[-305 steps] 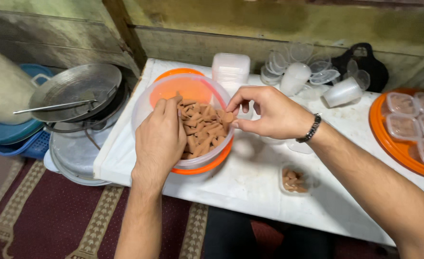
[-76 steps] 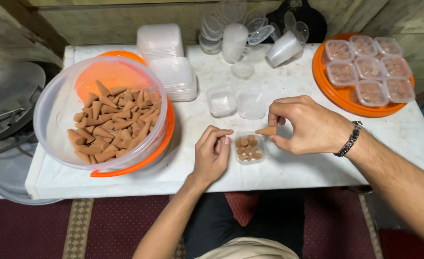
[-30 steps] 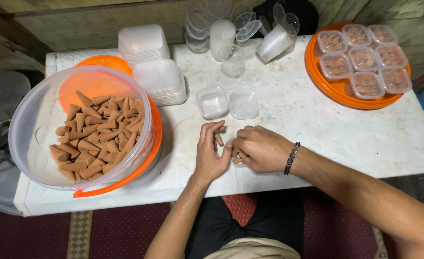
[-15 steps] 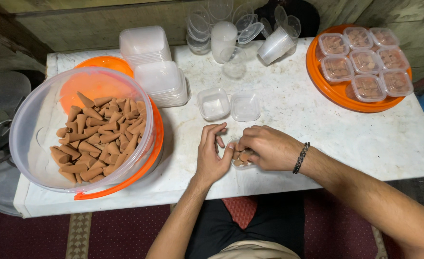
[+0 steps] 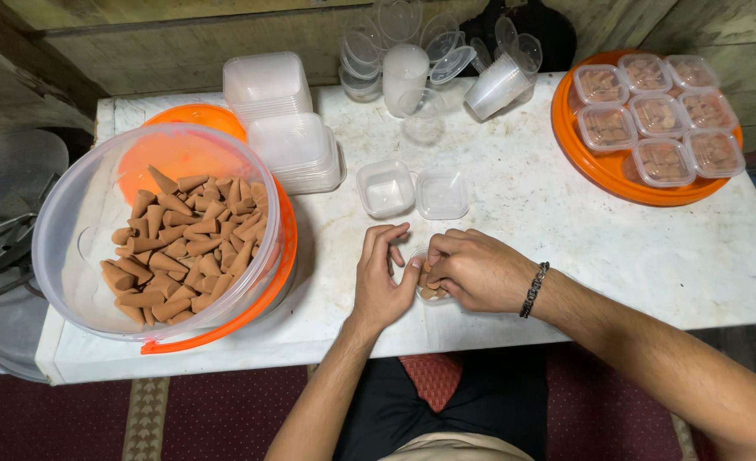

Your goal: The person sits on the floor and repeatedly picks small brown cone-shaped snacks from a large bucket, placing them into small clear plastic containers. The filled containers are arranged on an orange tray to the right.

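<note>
Both hands meet at the front edge of the white marble bench (image 5: pixel 566 222), over a small clear plastic container (image 5: pixel 430 282) that is mostly hidden under them. The left hand (image 5: pixel 381 277) rests on the bench just left of this container, its fingers bent and touching the container's side, so it is narrow but grips nothing that I can see. The right hand (image 5: pixel 479 270), with a dark bead bracelet (image 5: pixel 533 289) on the wrist, lies over the container from the right; its fingertips are pinched on a brown cone (image 5: pixel 423 275) that sits among other cones inside the container. Just behind the hands stand two empty small square containers (image 5: pixel 412 189), side by side and touching. To the left, well apart from the hands, a large clear round tub (image 5: pixel 62 256) with an orange lid (image 5: pixel 269 282) under it holds a heap of brown cones (image 5: pixel 181 243). Behind the tub there are two stacks of white square lids (image 5: pixel 284 119), one stack just in front of the other. At the far edge of the bench lie clear round cups and lids (image 5: pixel 429 51), some upright and some on their side. On the right an orange round tray (image 5: pixel 604 175) carries six closed small containers (image 5: pixel 651 115) filled with cones, in two rows. A dark red patterned carpet (image 5: pixel 139 418) shows below the bench
</note>
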